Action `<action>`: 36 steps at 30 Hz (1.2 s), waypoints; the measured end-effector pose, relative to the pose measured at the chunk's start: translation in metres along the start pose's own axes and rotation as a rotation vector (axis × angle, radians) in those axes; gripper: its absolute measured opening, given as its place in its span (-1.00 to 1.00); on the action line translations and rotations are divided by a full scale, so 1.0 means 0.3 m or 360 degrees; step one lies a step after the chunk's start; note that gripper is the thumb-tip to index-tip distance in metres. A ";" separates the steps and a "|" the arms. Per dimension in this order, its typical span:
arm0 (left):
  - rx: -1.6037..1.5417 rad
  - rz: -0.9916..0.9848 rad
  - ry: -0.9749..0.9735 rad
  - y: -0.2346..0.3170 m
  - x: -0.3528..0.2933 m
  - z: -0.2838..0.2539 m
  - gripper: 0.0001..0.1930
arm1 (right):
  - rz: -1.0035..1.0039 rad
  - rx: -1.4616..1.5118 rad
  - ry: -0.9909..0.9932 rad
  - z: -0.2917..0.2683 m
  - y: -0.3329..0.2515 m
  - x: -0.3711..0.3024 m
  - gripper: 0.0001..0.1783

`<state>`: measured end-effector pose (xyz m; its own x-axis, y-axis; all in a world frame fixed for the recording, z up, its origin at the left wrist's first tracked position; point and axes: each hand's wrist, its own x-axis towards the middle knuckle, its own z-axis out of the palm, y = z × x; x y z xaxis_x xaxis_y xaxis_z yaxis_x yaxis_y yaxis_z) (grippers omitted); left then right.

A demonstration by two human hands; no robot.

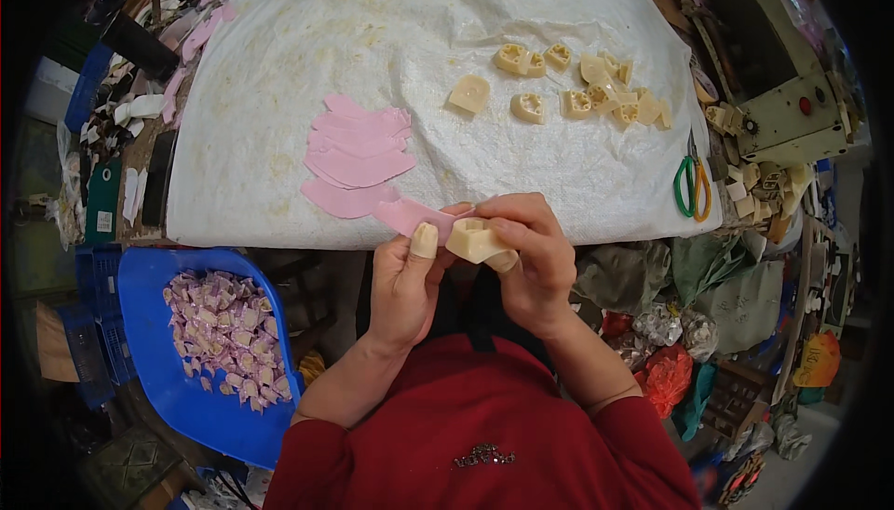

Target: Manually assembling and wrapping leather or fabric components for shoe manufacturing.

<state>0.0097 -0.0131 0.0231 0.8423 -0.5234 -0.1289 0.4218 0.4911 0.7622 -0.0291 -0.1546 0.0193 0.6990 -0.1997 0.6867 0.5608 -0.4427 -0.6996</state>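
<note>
A cream plastic shoe heel (473,244) is gripped in the fingers of my right hand (538,263), just off the table's near edge. Its hollow top faces up. Between the thumb and fingers of my left hand (404,282) is a pink leather piece (408,216), which reaches up to the heel's left side. Whether the piece sticks to the heel, I cannot tell. Beyond my left hand lie several overlapping pink leather pieces (361,151). Several more cream heels (528,108) are scattered on the right half of the table.
White woven sheeting (279,54) covers the table. Scissors with green and orange handles (691,189) lie at its right edge. Down on the left, a blue tub (154,370) holds many pink-and-cream pieces. A green-grey machine (792,123) stands at the right, above bags and crumpled plastic.
</note>
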 end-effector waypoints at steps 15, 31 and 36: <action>0.0498 0.0201 -0.0052 -0.005 -0.039 -0.004 -0.55 | -0.0303 -0.0288 0.0082 0.034 0.008 -0.004 -0.59; 0.1323 0.0702 0.0126 0.040 -0.004 -0.024 -0.83 | -0.0016 -0.1120 -0.0411 -0.007 -0.071 0.046 -0.76; 0.1713 0.0817 0.0045 0.024 -0.005 -0.015 -0.85 | 0.0081 -0.1119 -0.0518 -0.017 -0.066 0.042 -0.82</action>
<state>0.0129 -0.0056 0.0260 0.8431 -0.4142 0.3430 -0.4535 -0.2049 0.8674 -0.0337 -0.1529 0.0428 0.8723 -0.0161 0.4887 0.1873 -0.9123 -0.3643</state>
